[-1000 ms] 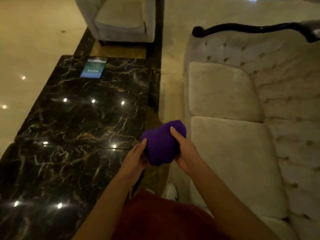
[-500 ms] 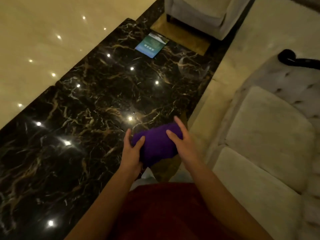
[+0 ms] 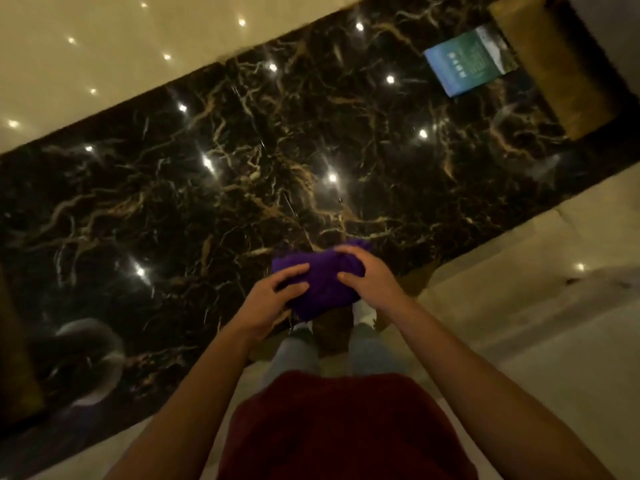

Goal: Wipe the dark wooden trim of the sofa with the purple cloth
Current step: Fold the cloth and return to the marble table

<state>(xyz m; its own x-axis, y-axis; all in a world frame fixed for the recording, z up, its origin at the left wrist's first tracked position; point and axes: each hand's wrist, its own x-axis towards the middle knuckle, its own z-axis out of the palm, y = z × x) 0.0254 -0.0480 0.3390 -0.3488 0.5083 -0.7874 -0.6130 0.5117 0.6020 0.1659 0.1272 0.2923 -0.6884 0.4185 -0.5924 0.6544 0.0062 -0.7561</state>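
I hold a bunched purple cloth (image 3: 323, 282) in front of me with both hands. My left hand (image 3: 273, 299) grips its left end from below and behind, fingers curled over the fabric. My right hand (image 3: 367, 278) lies on its right end with fingers pressed into it. The cloth hangs over the near edge of a black marble table (image 3: 242, 174). The sofa and its dark wooden trim are out of view.
A blue-green booklet (image 3: 469, 64) lies at the table's far right end. A tan block (image 3: 554, 74) stands beyond it. Pale glossy floor (image 3: 519, 323) runs along both sides of the table. My feet (image 3: 363, 311) stand at the table's near edge.
The view has swung left, off the sofa and onto the marble table. Both hands have kept the cloth and shifted their grip, the cloth now spread wider between them.
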